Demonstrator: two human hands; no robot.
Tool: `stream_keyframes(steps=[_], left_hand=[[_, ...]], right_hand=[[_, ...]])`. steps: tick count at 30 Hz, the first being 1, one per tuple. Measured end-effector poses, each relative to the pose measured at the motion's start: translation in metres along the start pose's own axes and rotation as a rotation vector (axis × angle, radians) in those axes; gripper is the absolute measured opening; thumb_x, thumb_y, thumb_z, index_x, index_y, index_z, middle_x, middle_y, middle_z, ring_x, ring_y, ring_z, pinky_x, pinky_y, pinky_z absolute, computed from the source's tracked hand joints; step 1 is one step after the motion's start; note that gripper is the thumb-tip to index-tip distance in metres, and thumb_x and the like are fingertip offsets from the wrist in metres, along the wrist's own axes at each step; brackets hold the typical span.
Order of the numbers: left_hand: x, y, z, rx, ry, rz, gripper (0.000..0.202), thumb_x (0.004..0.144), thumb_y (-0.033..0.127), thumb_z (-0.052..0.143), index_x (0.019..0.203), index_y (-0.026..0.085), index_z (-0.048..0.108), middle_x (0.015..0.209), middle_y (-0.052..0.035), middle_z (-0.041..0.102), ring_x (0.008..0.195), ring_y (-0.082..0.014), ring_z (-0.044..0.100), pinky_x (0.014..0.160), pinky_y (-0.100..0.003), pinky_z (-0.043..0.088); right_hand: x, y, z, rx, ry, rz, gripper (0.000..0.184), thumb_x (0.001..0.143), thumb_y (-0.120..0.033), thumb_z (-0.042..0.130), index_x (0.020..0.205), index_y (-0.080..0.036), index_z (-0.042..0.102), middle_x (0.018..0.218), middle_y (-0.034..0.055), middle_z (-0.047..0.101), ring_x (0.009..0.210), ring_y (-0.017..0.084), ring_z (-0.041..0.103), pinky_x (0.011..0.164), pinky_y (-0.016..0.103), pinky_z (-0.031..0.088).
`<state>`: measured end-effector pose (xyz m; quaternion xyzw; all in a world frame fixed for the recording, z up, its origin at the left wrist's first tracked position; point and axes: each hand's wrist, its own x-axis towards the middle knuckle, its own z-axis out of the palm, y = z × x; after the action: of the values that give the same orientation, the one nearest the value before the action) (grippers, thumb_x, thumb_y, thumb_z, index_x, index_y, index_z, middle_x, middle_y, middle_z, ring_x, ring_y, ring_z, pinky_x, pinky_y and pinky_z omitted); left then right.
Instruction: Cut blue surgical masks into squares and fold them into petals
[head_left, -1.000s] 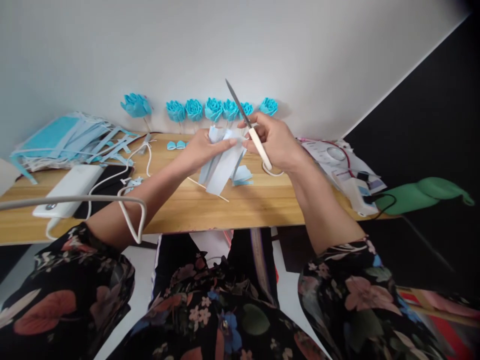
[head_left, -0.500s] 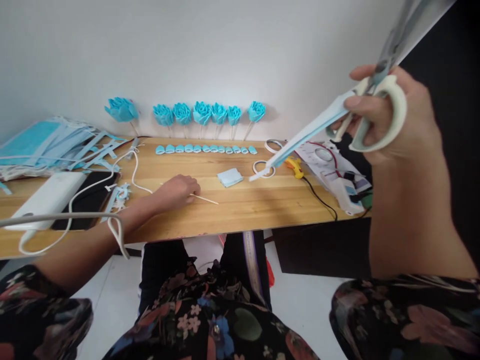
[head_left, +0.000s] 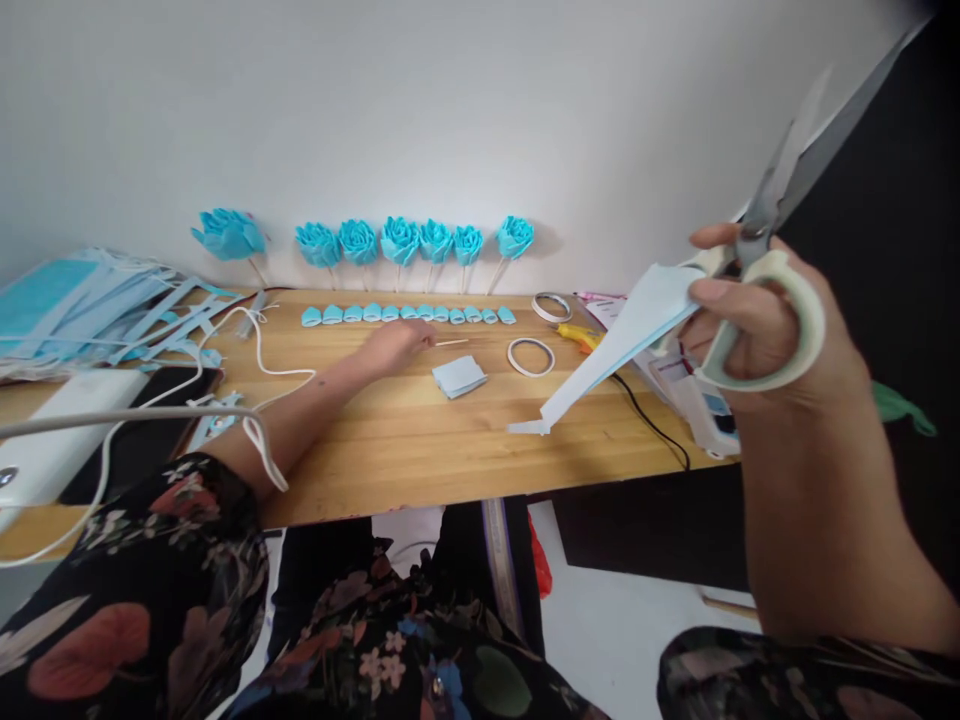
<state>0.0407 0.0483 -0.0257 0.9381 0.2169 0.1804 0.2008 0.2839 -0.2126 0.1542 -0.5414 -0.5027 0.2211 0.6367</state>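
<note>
Handling: white-handled scissors [head_left: 754,232] are best tipped away – folded fabric strip [head_left: 619,345] pinched lightly.
Right hand [head_left: 745,302]: both gripped.
Left hand [head_left: 397,345]: closed on a thin stick [head_left: 452,343].
Scissors: slanting up-right beyond the right hand, tips uppermost.
Strip: sloping down-left from it.
Stick: nearly level, jutting right of the left hand.

Reaching with the left arm [head_left: 322,390] across the table [head_left: 390,440], on a slant from its front edge toward its middle. Holding the left wrist [head_left: 364,368] nearly straight. Holding the left hand [head_left: 397,347] low at the table's back half, back side up, fingers [head_left: 421,330] curled in. Holding the right arm [head_left: 817,510] almost upright by the table's right end. Holding the right hand [head_left: 742,310] well above the table, curled tight, thumb [head_left: 709,290] pointing toward the table's left end.
</note>
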Motion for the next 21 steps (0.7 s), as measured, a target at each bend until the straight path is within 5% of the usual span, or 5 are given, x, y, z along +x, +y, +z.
stream_keyframes(steps=[4, 9, 14, 21], left_hand=[[0.010, 0.010, 0.008, -0.104, 0.032, 0.089, 0.029, 0.091, 0.030, 0.051, 0.101, 0.016, 0.073, 0.111, -0.0154, 0.069, 0.108, -0.0291, 0.060, 0.097, -0.042, 0.041], [0.001, 0.049, -0.012, -0.662, 0.192, -0.093, 0.051, 0.097, 0.056, 0.045, 0.120, 0.018, 0.069, 0.119, -0.0124, 0.069, 0.112, -0.0251, 0.062, 0.102, -0.039, 0.044], [-0.012, 0.079, -0.015, -1.339, 0.104, -0.235, 0.061, 0.091, 0.066, 0.052, 0.123, 0.016, 0.066, 0.119, -0.0163, 0.070, 0.101, -0.0254, 0.068, 0.086, -0.037, 0.054], [-0.049, 0.093, -0.017, -1.700, -0.197, -0.318, 0.078, 0.082, 0.081, 0.048, 0.116, 0.014, 0.067, 0.120, -0.0209, 0.071, 0.116, -0.0337, 0.066, 0.093, -0.041, 0.056]], right_hand=[[0.008, 0.011, 0.012, 0.001, -0.025, 0.033, 0.042, 0.070, -0.035, 0.086, 0.108, -0.028, 0.069, 0.065, -0.0013, 0.059, 0.051, 0.014, 0.056, 0.044, 0.031, 0.043], [0.022, 0.016, 0.048, -0.022, -0.128, 0.048, 0.047, 0.076, -0.044, 0.081, 0.116, -0.028, 0.061, 0.070, -0.0004, 0.059, 0.063, 0.020, 0.062, 0.054, 0.035, 0.053], [0.028, 0.002, 0.086, 0.045, -0.196, -0.004, 0.053, 0.074, -0.050, 0.080, 0.118, -0.032, 0.057, 0.079, 0.0008, 0.061, 0.074, 0.024, 0.064, 0.063, 0.040, 0.057], [0.032, 0.019, 0.098, 0.156, -0.137, -0.041, 0.056, 0.069, -0.049, 0.082, 0.117, -0.034, 0.057, 0.083, -0.0030, 0.057, 0.072, 0.016, 0.061, 0.063, 0.031, 0.053]])
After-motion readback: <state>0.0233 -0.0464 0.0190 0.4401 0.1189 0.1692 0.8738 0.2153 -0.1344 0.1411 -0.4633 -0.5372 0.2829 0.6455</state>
